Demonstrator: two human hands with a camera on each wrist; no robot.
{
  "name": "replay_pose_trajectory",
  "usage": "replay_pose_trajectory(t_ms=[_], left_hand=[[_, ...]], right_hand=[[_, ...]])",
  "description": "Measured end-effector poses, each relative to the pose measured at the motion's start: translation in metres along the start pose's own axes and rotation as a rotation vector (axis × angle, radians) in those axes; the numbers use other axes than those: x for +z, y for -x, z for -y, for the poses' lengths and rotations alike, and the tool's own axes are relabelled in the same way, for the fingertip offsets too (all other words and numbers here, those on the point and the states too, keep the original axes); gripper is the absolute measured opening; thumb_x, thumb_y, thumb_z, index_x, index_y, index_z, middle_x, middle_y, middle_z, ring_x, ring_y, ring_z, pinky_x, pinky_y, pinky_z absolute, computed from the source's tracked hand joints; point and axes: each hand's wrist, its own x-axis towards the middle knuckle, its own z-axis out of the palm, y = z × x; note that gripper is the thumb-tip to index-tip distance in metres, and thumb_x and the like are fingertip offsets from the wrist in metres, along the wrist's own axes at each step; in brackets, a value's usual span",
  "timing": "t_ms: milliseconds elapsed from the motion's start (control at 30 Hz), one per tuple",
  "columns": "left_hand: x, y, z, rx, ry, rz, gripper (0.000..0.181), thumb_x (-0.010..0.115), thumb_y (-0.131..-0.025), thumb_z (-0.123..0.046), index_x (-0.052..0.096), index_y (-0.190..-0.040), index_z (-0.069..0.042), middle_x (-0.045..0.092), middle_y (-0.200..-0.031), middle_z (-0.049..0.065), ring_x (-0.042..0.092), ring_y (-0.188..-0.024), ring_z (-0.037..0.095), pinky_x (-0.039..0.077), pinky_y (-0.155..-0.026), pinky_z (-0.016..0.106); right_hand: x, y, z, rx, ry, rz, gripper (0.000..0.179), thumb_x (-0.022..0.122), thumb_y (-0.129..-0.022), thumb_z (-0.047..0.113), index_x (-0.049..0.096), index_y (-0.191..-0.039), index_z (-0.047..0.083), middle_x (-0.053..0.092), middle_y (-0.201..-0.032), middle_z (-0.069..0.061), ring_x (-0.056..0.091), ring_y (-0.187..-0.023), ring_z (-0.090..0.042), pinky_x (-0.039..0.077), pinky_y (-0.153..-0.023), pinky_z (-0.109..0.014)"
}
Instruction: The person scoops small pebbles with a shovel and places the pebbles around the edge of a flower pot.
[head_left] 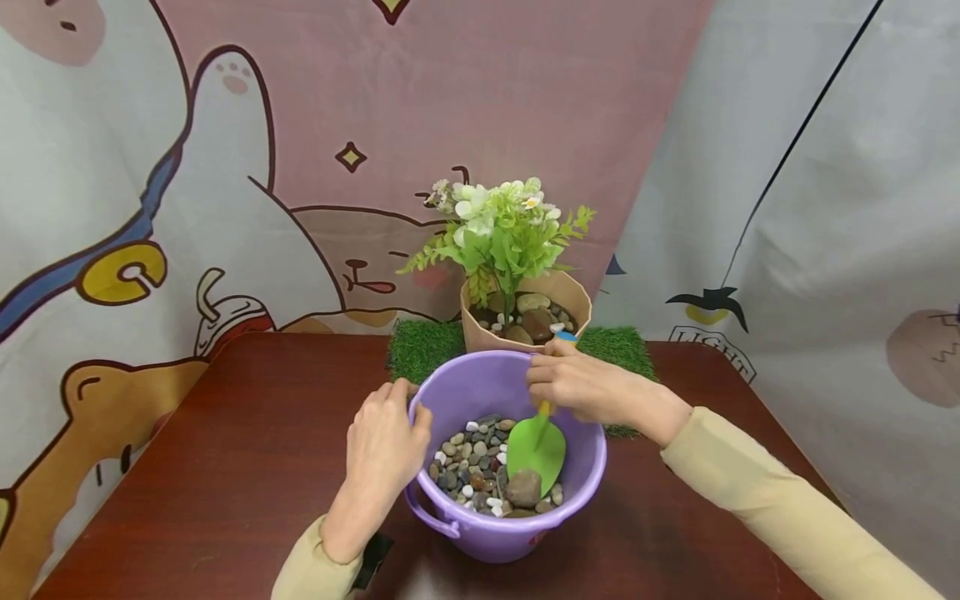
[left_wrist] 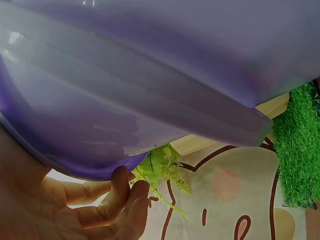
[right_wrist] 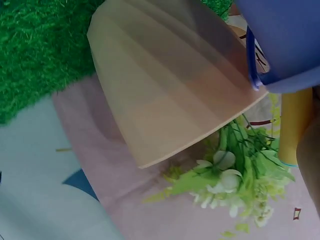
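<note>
A purple bucket (head_left: 468, 383) stands on the table, with small mixed pebbles (head_left: 468, 462) in its bottom. My left hand (head_left: 386, 442) holds the bucket's left rim; in the left wrist view its fingers (left_wrist: 132, 205) bend at the rim's edge. Over the bucket's right side, my right hand (head_left: 581, 383) grips the yellow handle of a small green toy shovel (head_left: 531, 437). The shovel's blade points down into the bucket, and a larger brown stone (head_left: 523, 488) lies at its tip. In the right wrist view the yellow handle (right_wrist: 294, 127) shows beside the bucket.
Right behind the bucket stands a beige pot (head_left: 487, 333) with stones and a white-flowered plant (head_left: 502, 225). Green artificial turf (head_left: 423, 350) lies under the pot on the brown table (head_left: 270, 433). A printed cloth (head_left: 420, 100) hangs behind.
</note>
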Motion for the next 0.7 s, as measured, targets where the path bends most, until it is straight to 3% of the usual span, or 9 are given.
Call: replay_pose_trajectory(t_ms=[333, 700], left_hand=[[0.000, 0.000, 0.000, -0.008, -0.002, 0.007, 0.019, 0.059, -0.081, -0.014, 0.066, -0.094, -0.003, 0.066, -0.084, 0.011, 0.063, -0.080, 0.032, 0.050, -0.063, 0.048], [0.000, 0.000, 0.001, -0.006, -0.004, 0.002, 0.019, 0.059, -0.080, -0.013, 0.066, -0.094, -0.003, 0.066, -0.083, 0.011, 0.063, -0.079, 0.031, 0.050, -0.062, 0.047]], right_hand=[[0.014, -0.012, 0.002, -0.050, -0.120, 0.067, 0.034, 0.068, -0.057, -0.006, 0.065, -0.077, 0.022, 0.060, -0.076, 0.013, 0.050, -0.077, -0.007, 0.031, -0.083, -0.031], [0.018, -0.017, 0.005, -0.021, -0.202, 0.108, 0.034, 0.068, -0.060, -0.006, 0.067, -0.078, 0.023, 0.062, -0.077, 0.015, 0.050, -0.078, -0.004, 0.029, -0.083, -0.030]])
